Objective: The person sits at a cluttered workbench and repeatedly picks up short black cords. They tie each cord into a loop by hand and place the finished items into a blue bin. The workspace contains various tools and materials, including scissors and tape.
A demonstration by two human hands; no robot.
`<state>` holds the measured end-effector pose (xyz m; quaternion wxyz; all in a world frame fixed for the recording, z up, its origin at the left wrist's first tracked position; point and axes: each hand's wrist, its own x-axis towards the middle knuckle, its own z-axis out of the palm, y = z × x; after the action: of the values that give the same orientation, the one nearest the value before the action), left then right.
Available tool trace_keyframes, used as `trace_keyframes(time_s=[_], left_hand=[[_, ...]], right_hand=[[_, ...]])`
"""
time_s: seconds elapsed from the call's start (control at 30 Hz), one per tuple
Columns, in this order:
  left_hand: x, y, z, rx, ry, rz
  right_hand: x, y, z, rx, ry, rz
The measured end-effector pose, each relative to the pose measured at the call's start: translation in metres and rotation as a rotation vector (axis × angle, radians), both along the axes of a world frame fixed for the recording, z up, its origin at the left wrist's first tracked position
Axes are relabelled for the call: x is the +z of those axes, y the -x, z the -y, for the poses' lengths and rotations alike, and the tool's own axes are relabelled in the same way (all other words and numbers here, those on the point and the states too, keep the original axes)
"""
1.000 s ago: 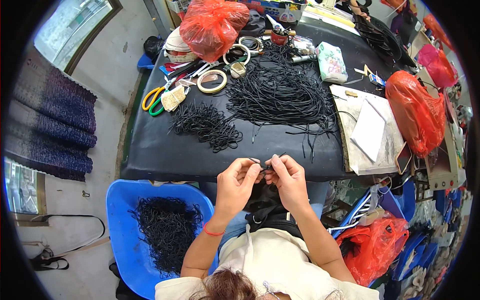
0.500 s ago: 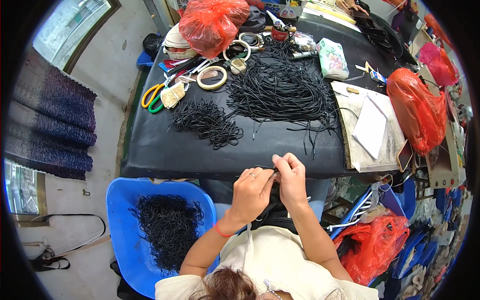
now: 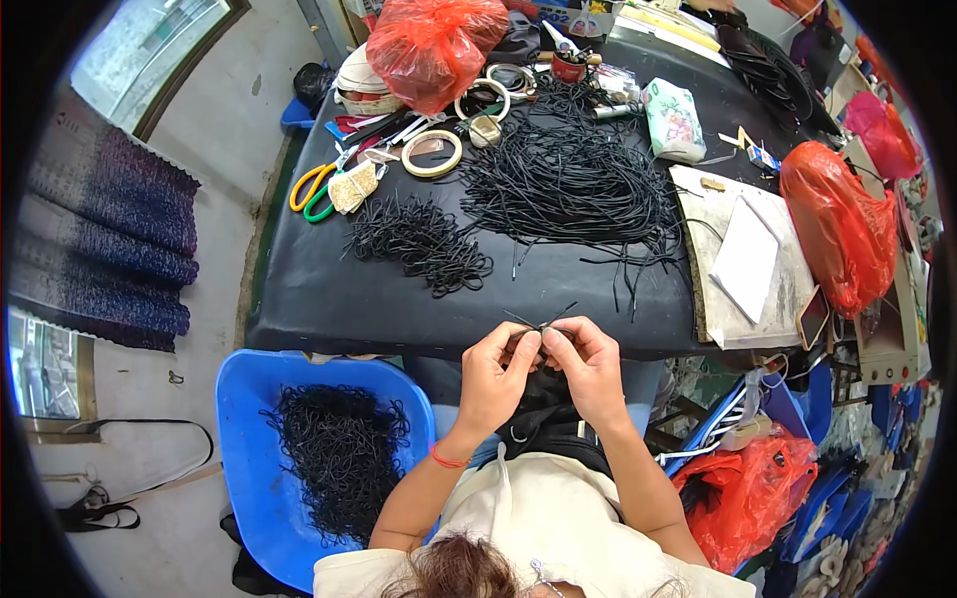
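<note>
Left hand: grip narrow, thumb and fingers pinching a thin black cord. Right hand: grip narrow, pinching the same cord; thumb tips close together. Cord located at the near edge of the counter, around mid-length; its free ends stick up past the fingertips. Detail under the fingers hidden.

Counter, middle: large spread of long black cords; to its left, a smaller tangled heap. Toward left edge: yellow-and-green-handled scissors. Toward right edge: pale board. Below near-left corner: blue tub containing black loops.
</note>
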<state>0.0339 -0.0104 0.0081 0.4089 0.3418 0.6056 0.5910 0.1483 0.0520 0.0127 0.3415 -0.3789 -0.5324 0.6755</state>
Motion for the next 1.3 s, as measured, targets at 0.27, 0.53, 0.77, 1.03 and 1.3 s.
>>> trace_keyframes(time_s=[0.27, 0.53, 0.77, 1.03, 1.3], left_hand=[[-0.025, 0.041, -0.021, 0.219, 0.077, -0.336], [-0.018, 0.081, -0.035, 0.572, 0.072, -1.132], [0.001, 0.027, -0.025, 0.068, -0.162, -0.916], [-0.015, 0.041, -0.003, -0.206, 0.076, -0.025], [-0.013, 0.027, -0.015, 0.046, 0.029, 0.667]], right_hand=[[-0.015, -0.009, -0.053, -0.035, -0.772, 0.387], [-0.057, -0.049, -0.141, -0.068, -1.410, 0.991], [-0.020, -0.021, -0.088, 0.161, -1.574, 0.674], [-0.004, -0.007, -0.069, 0.203, -1.415, 0.388], [0.002, 0.022, -0.034, 0.040, -0.837, 0.257]])
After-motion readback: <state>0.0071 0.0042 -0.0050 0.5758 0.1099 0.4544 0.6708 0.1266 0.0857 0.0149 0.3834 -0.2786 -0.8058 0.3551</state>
